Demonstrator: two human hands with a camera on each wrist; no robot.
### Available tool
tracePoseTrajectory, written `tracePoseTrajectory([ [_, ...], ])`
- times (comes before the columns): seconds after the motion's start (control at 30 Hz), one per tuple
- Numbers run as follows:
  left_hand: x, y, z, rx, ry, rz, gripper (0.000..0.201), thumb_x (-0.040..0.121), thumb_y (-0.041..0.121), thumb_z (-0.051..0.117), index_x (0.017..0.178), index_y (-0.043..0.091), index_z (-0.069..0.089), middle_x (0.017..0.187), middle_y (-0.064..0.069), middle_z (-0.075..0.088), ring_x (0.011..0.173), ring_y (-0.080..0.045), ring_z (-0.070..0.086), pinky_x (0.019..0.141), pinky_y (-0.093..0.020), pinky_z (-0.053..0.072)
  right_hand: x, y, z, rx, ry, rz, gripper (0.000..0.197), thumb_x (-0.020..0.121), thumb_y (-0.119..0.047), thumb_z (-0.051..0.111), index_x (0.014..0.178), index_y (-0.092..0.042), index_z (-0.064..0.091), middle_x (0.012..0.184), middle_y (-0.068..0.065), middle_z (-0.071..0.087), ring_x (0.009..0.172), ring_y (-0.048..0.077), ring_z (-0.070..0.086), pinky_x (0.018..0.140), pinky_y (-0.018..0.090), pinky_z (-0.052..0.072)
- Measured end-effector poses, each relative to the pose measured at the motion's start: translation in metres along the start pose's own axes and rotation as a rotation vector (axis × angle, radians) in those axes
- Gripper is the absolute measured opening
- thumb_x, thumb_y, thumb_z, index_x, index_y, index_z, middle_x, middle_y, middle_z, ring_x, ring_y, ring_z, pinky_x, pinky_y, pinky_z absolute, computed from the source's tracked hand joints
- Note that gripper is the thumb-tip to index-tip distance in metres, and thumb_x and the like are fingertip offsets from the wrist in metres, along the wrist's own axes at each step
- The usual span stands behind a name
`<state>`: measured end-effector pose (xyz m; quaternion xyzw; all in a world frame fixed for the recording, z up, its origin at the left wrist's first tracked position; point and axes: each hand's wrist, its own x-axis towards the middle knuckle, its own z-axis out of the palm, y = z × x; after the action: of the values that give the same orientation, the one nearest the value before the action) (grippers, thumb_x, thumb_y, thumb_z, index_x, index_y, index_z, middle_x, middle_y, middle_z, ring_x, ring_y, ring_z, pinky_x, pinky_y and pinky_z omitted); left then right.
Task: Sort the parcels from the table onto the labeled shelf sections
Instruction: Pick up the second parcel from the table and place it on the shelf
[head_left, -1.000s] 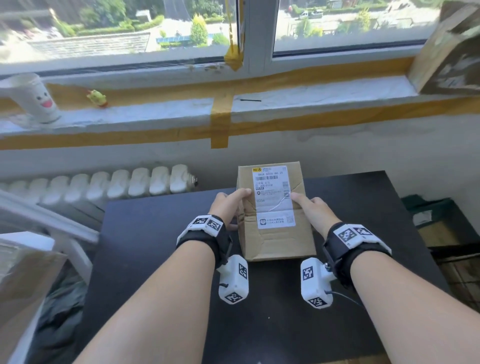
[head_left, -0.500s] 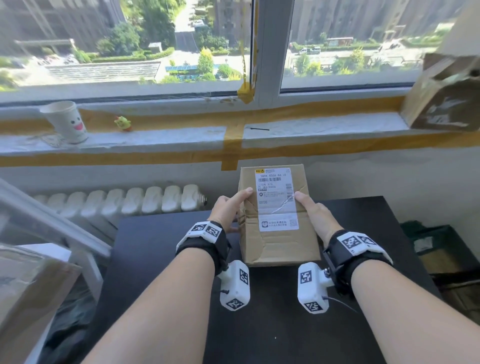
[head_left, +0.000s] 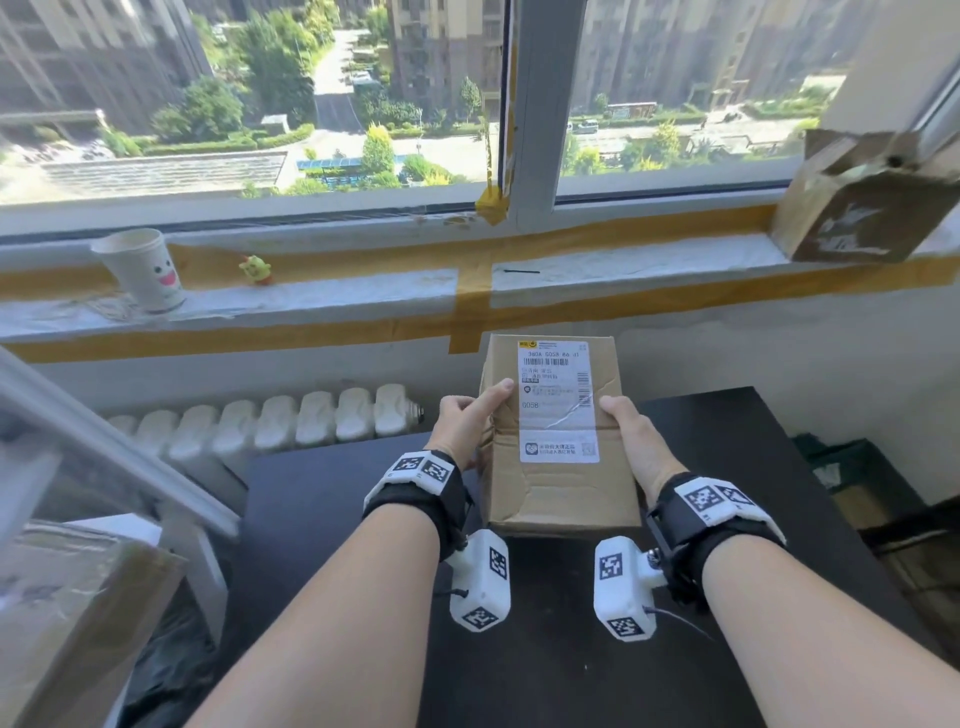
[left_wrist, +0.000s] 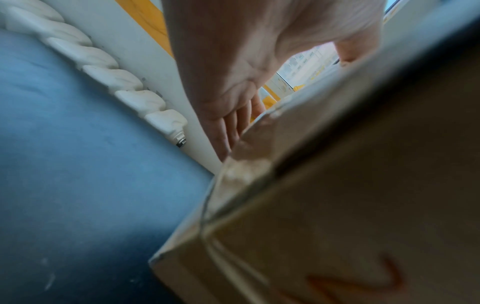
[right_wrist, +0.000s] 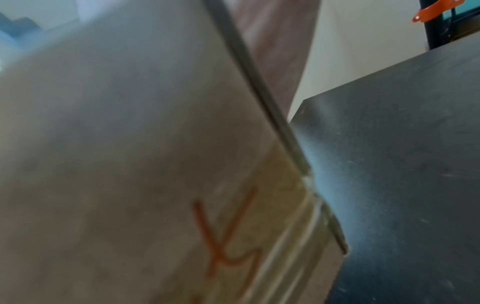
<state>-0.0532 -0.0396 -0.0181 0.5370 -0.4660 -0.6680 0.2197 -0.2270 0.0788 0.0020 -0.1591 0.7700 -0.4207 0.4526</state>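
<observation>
Big window (head_left: 260, 104) across the top of the head view, buildings and trees outside, taped sill (head_left: 623, 265) running the full width under it. Black table (head_left: 322, 519) filling the lower middle, white radiator (head_left: 270, 421) just past its far edge at centre left. Blurry edge of another cardboard box (head_left: 67, 623) in the lower left corner, and a torn brown carton (head_left: 862, 202) sitting on the sill at upper right. Dead centre: cardboard parcel (head_left: 558, 441) with a white shipping label (head_left: 557, 400) on its top face, held up clear of the tabletop, long side pointing away toward the window. Left hand (head_left: 467, 426) gripping its left edge, thumb on top near the label and fingers wrapped down the side; the left wrist view shows those fingers (left_wrist: 228, 127) lying flat against the cardboard. Right hand (head_left: 631, 436) mirroring that on the right edge, thumb on top; fingers under there mostly hidden in the right wrist view, so can't tell exactly how curled. Orange scribble (right_wrist: 228, 236) on the parcel's underside in that same view. Smaller stuff on the sill at upper left: white paper cup (head_left: 143, 270) with a smiley face, and just right of it a tiny yellow-green toy (head_left: 255, 269).
</observation>
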Motion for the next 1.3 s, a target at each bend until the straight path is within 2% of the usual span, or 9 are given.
tracePoseTrajectory([
  [0.17,-0.015,-0.004,-0.002,-0.039,-0.094,0.109,0.058,0.087,0.048,0.061,0.128,0.007,0.057,0.108,-0.002,0.069,0.083,-0.015,0.067,0.059,-0.024,0.052,-0.031,0.0,0.006,0.018,-0.02,-0.031,0.104,0.048,-0.093,0.051,0.123,-0.023,0.064,0.115,0.006,0.072,0.103,0.028,0.069,0.102,0.048,0.047],
  [0.33,-0.036,-0.005,-0.002,-0.04,-0.112,0.132,0.055,0.088,0.047,0.061,0.127,0.008,0.058,0.102,-0.001,0.07,0.078,-0.015,0.067,0.056,-0.024,0.05,-0.064,-0.006,0.003,0.021,-0.028,-0.04,0.086,0.073,-0.084,0.041,0.126,-0.02,0.063,0.12,0.008,0.07,0.11,0.028,0.065,0.107,0.047,0.043],
  [0.53,-0.071,-0.022,0.01,-0.057,-0.096,0.133,0.054,0.089,0.046,0.06,0.126,0.007,0.058,0.105,-0.004,0.069,0.086,-0.019,0.065,0.065,-0.028,0.051,-0.086,0.016,-0.012,-0.023,-0.019,-0.054,0.097,0.064,-0.087,0.038,0.126,-0.018,0.063,0.123,0.009,0.069,0.113,0.029,0.063,0.109,0.048,0.04],
  [0.7,-0.119,-0.05,0.026,-0.067,-0.085,0.152,0.06,0.082,0.051,0.062,0.125,0.009,0.061,0.116,-0.011,0.072,0.093,-0.023,0.069,0.077,-0.036,0.056,-0.123,0.047,-0.036,-0.05,-0.039,-0.075,0.073,0.087,-0.073,0.036,0.119,-0.016,0.067,0.114,0.009,0.071,0.108,0.028,0.065,0.108,0.043,0.042],
  [0.83,-0.17,-0.073,0.045,-0.047,-0.076,0.173,0.06,0.082,0.054,0.059,0.123,0.01,0.062,0.115,-0.009,0.073,0.089,-0.022,0.07,0.066,-0.028,0.054,-0.16,0.076,-0.061,-0.052,-0.068,-0.098,0.056,0.091,-0.067,0.036,0.095,-0.022,0.069,0.097,0.004,0.072,0.092,0.023,0.066,0.098,0.037,0.046],
  [1.0,-0.233,-0.104,0.053,-0.055,-0.04,0.184,0.047,0.093,0.046,0.053,0.117,0.007,0.066,0.105,-0.008,0.075,0.079,-0.019,0.07,0.059,-0.023,0.054,-0.207,0.109,-0.079,-0.075,-0.065,-0.112,0.069,0.088,-0.071,0.037,0.116,-0.016,0.068,0.119,0.011,0.069,0.112,0.03,0.064,0.108,0.045,0.042],
  [1.1,-0.268,-0.123,0.046,-0.061,0.007,0.169,0.052,0.089,0.05,0.056,0.12,0.009,0.065,0.11,-0.007,0.074,0.083,-0.02,0.07,0.062,-0.025,0.053,-0.23,0.126,-0.079,-0.084,-0.134,-0.096,0.055,0.092,-0.066,0.037,0.086,-0.02,0.068,0.097,0.008,0.073,0.096,0.029,0.067,0.103,0.044,0.047],
  [1.2,-0.3,-0.135,0.03,-0.071,0.052,0.135,0.066,0.078,0.059,0.059,0.124,0.011,0.063,0.114,-0.008,0.073,0.087,-0.02,0.073,0.058,-0.022,0.053,-0.255,0.138,-0.07,-0.079,-0.181,-0.082,0.054,0.091,-0.065,0.04,0.078,-0.021,0.067,0.08,0.002,0.071,0.08,0.025,0.066,0.097,0.042,0.051],
  [1.3,-0.325,-0.14,0.011,-0.072,0.054,0.135,0.041,0.096,0.042,0.051,0.114,0.007,0.066,0.093,-0.006,0.073,0.057,-0.005,0.072,0.044,-0.012,0.049,-0.275,0.143,-0.059,-0.071,-0.223,-0.092,0.061,0.077,-0.077,0.045,0.083,-0.022,0.07,0.093,0.001,0.075,0.101,0.027,0.068,0.104,0.047,0.047],
])
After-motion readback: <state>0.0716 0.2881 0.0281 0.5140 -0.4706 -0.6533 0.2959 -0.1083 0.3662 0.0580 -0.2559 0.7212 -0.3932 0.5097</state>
